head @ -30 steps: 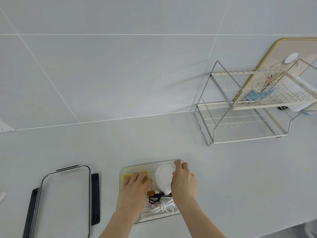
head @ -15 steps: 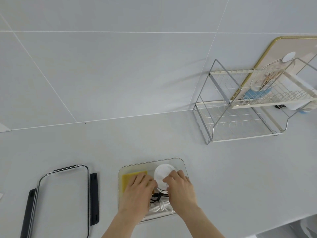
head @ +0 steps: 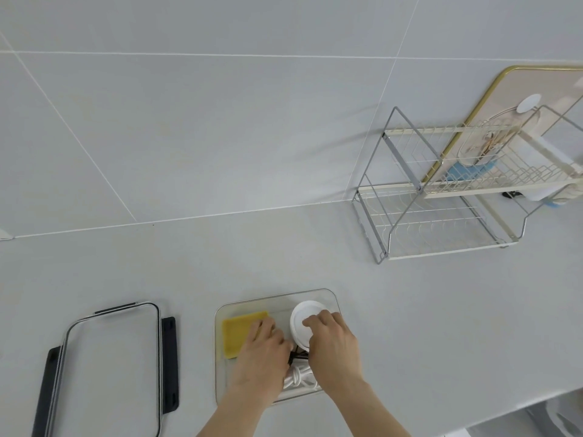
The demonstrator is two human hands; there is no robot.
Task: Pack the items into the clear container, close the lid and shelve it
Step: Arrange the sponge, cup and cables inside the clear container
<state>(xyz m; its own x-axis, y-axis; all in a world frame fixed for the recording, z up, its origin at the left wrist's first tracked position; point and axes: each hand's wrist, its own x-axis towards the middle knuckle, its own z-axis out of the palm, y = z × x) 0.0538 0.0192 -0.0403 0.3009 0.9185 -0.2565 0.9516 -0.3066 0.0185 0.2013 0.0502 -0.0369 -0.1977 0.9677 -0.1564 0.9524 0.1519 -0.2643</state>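
Observation:
A clear container sits on the white counter near the front edge. Inside lie a yellow sponge, a round white disc, a black cord and a coiled white cable. My left hand reaches into the container over the sponge's near corner, fingers pressed down on the black cord. My right hand lies on the white disc, fingertips touching its top. The clear lid with black side clips lies flat on the counter to the left.
A two-tier wire rack stands at the back right against the tiled wall, its lower shelf bare. A gold-rimmed board and some items sit behind and on its upper tier. The counter's front edge runs at the lower right.
My right hand slid from the container's far rim back onto the white disc. My left hand shifted slightly right, off most of the sponge, toward the cords.

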